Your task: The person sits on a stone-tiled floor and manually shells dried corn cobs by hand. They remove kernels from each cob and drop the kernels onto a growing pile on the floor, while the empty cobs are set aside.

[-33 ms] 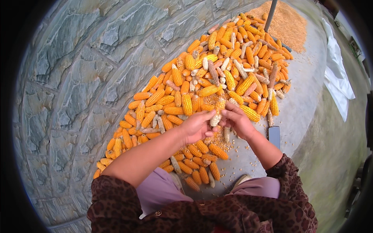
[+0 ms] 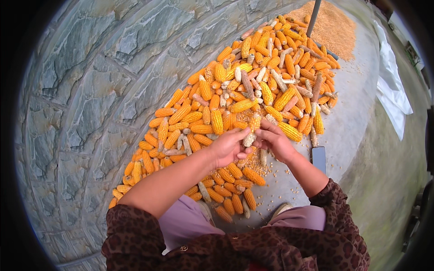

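Between my two hands is a partly shelled corn cob (image 2: 249, 139), pale and bare at its near end, with yellow kernels left on its far end. My left hand (image 2: 229, 147) grips it from the left, fingers curled and thumb against the cob. From the right, my right hand (image 2: 275, 141) closes on the same cob with its thumb and fingers. Both hands are above a heap of yellow corn cobs (image 2: 217, 122), some of them stripped bare. Loose kernels (image 2: 258, 163) lie below and beside my hands.
A stone wall (image 2: 86, 113) borders the heap on the left. A phone (image 2: 318, 158) lies on the concrete floor to the right. Farther off are a grey pole (image 2: 313, 18), a pile of loose kernels (image 2: 337, 34) and a white plastic sheet (image 2: 392, 86).
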Motion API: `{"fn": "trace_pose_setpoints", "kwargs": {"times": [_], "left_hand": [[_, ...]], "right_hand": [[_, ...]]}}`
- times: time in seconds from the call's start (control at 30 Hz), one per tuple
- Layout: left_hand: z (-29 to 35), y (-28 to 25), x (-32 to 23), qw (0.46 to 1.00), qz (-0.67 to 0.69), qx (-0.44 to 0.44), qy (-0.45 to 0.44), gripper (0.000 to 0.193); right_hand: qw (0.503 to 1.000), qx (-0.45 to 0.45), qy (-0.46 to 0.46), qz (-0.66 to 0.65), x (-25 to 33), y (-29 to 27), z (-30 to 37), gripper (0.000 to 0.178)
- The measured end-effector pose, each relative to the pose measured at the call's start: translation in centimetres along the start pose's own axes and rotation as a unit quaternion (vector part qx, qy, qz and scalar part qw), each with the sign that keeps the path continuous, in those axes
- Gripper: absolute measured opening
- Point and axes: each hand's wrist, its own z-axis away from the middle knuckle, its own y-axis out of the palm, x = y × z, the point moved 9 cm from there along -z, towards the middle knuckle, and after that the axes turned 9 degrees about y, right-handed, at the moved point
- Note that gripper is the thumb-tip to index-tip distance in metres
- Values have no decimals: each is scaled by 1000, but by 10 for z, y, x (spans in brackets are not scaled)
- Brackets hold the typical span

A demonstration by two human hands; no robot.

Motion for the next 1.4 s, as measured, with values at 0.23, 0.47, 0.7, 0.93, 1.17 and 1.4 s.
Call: {"fn": "trace_pose_setpoints", "kwargs": {"times": [0.23, 0.47, 0.7, 0.93, 1.17, 1.4], "left_hand": [[5, -6, -6, 988, -129, -82, 10, 28], [13, -4, -8, 983, -174, -56, 8, 27], [11, -1, -8, 969, -225, -93, 51, 25], [15, -12, -8, 975, -187, -119, 33, 29], [14, -11, -9, 955, -268, -119, 32, 27], [13, -2, -6, 957, -261, -114, 49, 28]], "right_hand": [[999, 6, 20, 25, 7, 5, 11, 18], [999, 1, 24, 45, 4, 5, 11, 17], [1000, -21, -7, -12, -5, 2, 6, 17], [998, 12, 30, -50, -6, 10, 9, 6], [997, 16, 49, -55, -9, 10, 10, 5], [999, -25, 39, -30, -18, 6, 6, 5]]}}
